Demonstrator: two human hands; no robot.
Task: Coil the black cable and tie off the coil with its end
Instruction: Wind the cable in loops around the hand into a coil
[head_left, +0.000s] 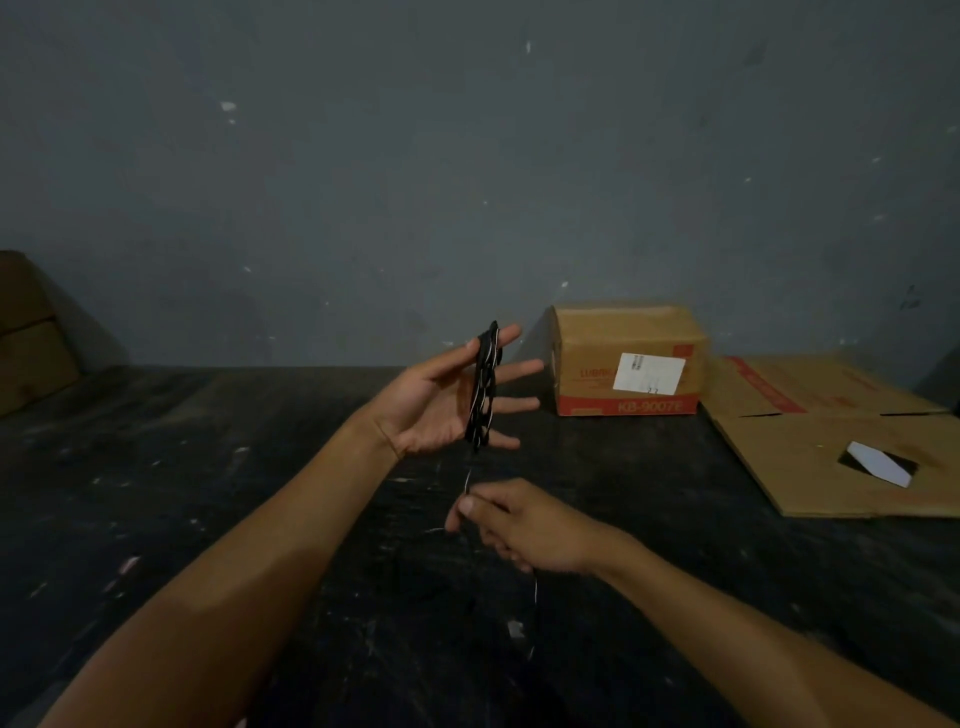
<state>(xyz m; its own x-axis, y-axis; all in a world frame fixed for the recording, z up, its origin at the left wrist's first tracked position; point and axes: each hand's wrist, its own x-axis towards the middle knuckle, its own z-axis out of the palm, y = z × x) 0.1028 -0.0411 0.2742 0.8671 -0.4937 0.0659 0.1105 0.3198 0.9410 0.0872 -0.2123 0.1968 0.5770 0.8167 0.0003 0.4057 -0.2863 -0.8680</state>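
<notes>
The black cable (483, 387) is wound in several turns around the spread fingers of my left hand (441, 400), which is raised palm-up above the dark table. One strand drops from the bottom of the coil to my right hand (511, 525), which pinches it between thumb and fingers just below the left hand. The loose rest of the cable trails down from under my right hand toward the table's near side; it is thin and hard to follow against the dark surface.
A closed cardboard box (628, 361) with a white label stands at the back by the grey wall. A flattened cardboard sheet (831, 452) lies to the right. Another box (26, 332) sits at the far left edge. The dark table (208, 493) is scuffed.
</notes>
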